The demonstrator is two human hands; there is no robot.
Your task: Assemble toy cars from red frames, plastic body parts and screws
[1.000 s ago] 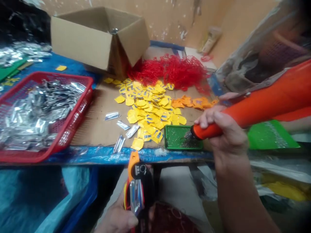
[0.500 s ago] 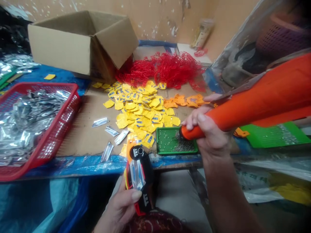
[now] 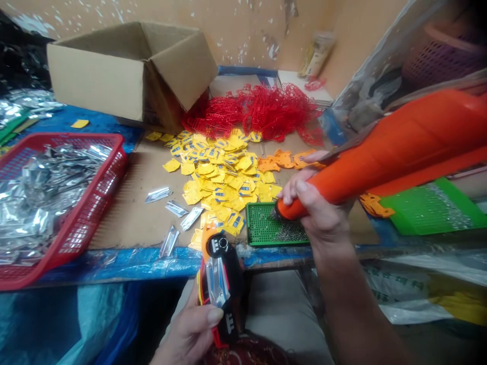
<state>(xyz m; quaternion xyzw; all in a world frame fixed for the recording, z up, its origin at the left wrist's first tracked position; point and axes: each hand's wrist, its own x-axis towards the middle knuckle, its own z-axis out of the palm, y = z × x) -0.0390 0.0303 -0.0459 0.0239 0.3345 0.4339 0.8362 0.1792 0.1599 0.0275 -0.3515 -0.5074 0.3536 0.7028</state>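
Observation:
My right hand (image 3: 317,213) is shut around a thick orange tapered tool (image 3: 403,144), whose fine tip rests at the top left corner of a green perforated tray (image 3: 264,225). Small metal pieces lie heaped in that tray. My left hand (image 3: 186,329), low at the bottom, grips a black and orange hand tool (image 3: 228,271). A folded silver foil packet (image 3: 216,281) sits against the tool under my left thumb. Yellow printed tags (image 3: 224,172) lie in a loose pile just beyond the tray.
A red basket (image 3: 102,203) full of silver foil packets stands at left. Loose foil strips (image 3: 177,209) lie on a cardboard sheet (image 3: 129,213). Behind are an open cardboard box (image 3: 95,86), a red plastic tangle (image 3: 262,114), orange tags (image 3: 277,161) and a green board (image 3: 422,210).
The orange tool's tip has moved from the middle of the green tray to its left corner. The black tool has risen toward the table edge, and the view has shifted.

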